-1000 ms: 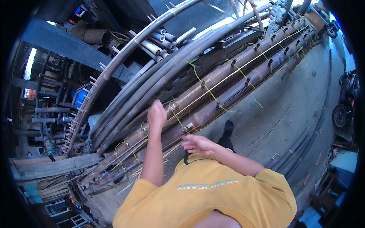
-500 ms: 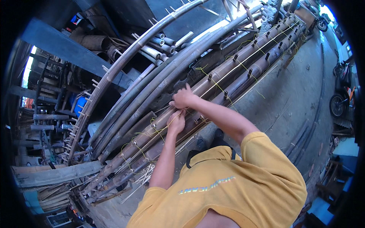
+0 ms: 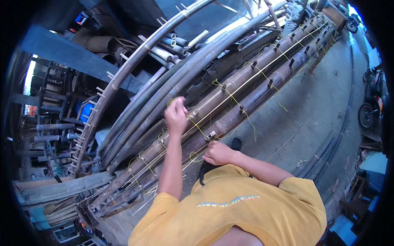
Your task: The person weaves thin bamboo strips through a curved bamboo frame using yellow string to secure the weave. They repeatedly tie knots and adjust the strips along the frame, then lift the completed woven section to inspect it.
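Observation:
Two long brown bamboo poles lie side by side on a diagonal, the far pole and the near pole. Short dark pegs stick out of them, and yellow cord crosses from one to the other. A thin pale bamboo strip runs lengthwise along them. Raised beyond the far pole, my left hand is closed, with yellow cord at its fingers. My right hand is curled closed just on my side of the near pole, close to a peg with cord around it; what its fingers hold is hidden.
Curved bamboo poles lie beyond the work, beside a long arched pole with pegs. Cut bamboo tubes are stacked behind. A motorcycle stands at the right, and more poles lie on the floor.
My hands were together at the far pole and have moved apart. The left has gone up and left; the right has come down toward me, beside the near pole.

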Demonstrator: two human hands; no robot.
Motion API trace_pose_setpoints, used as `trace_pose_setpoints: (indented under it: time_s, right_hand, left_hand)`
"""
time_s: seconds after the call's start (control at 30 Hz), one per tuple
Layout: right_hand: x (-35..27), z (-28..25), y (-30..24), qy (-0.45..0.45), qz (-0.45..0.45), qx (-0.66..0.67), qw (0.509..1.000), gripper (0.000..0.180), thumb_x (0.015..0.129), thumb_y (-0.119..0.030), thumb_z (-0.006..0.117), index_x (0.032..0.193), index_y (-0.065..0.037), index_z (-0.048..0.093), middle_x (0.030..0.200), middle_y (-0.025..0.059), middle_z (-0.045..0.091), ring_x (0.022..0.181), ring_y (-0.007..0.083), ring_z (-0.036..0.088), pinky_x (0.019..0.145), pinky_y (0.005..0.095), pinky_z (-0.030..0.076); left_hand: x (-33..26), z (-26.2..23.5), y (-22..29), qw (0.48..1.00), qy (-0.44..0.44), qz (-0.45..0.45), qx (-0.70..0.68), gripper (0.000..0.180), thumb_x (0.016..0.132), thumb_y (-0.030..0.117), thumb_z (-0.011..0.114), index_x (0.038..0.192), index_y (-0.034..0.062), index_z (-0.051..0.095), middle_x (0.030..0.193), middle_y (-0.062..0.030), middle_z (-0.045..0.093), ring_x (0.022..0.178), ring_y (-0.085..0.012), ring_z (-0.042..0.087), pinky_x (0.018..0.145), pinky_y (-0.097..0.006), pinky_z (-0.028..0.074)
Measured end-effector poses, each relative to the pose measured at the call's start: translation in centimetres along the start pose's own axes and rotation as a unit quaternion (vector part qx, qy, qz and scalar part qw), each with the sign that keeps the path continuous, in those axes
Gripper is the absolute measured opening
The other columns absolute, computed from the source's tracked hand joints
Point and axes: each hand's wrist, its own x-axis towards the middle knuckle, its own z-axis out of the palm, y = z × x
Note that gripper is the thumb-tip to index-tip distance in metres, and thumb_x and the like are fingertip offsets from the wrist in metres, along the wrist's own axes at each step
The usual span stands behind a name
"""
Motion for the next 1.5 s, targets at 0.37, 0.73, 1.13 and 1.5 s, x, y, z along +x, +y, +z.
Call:
trace_pose_setpoints:
  time_s: [0.37, 0.73, 1.13, 1.5]
  right_hand:
    - [2.5, 7.7, -7.5, -0.109, 0.172, 0.269, 0.941, 0.033, 0.092, -0.025, 0.063, 0.120, -0.008, 0.063, 0.114, 0.0128, 0.065, 0.109, 0.0282, 0.061, 0.096, 0.0428, 0.049]
    - [18.5, 9.8, -18.9, 0.224, 0.149, 0.326, 0.906, 0.039, 0.105, -0.029, 0.040, 0.089, -0.003, 0.064, 0.085, 0.0130, 0.064, 0.080, 0.0250, 0.060, 0.078, 0.0408, 0.048]
    - [15.6, 3.8, -14.7, -0.082, 0.110, 0.249, 0.959, 0.035, 0.098, -0.028, 0.053, 0.079, 0.000, 0.061, 0.072, 0.0142, 0.057, 0.070, 0.0282, 0.056, 0.068, 0.0441, 0.048]
    - [7.9, 10.1, -14.0, -0.003, 0.078, 0.113, 0.991, 0.038, 0.093, -0.026, 0.056, 0.066, -0.001, 0.065, 0.066, 0.0219, 0.061, 0.073, 0.0408, 0.063, 0.089, 0.0463, 0.049]
  left_hand:
    - [0.9, -6.2, -9.9, 0.973, 0.017, 0.062, 0.220, 0.050, 0.100, 0.035, 0.051, 0.132, -0.0037, 0.057, 0.104, -0.0299, 0.068, 0.103, -0.0462, 0.065, 0.092, -0.052, 0.050]
    - [-14.9, -13.0, -16.5, 0.953, -0.100, -0.014, 0.284, 0.033, 0.098, 0.030, 0.058, 0.122, 0.0079, 0.060, 0.112, -0.0203, 0.068, 0.107, -0.0386, 0.064, 0.093, -0.045, 0.049]
    - [-13.1, -15.5, -18.5, 0.978, -0.184, -0.018, 0.096, 0.033, 0.102, 0.032, 0.051, 0.115, 0.0081, 0.070, 0.108, -0.0197, 0.071, 0.102, -0.0378, 0.067, 0.086, -0.043, 0.051]
    - [-1.8, -14.0, -13.2, 0.999, -0.022, -0.044, -0.022, 0.032, 0.104, 0.023, 0.049, 0.107, -0.0009, 0.069, 0.083, -0.0133, 0.073, 0.075, -0.0225, 0.072, 0.071, -0.035, 0.055]
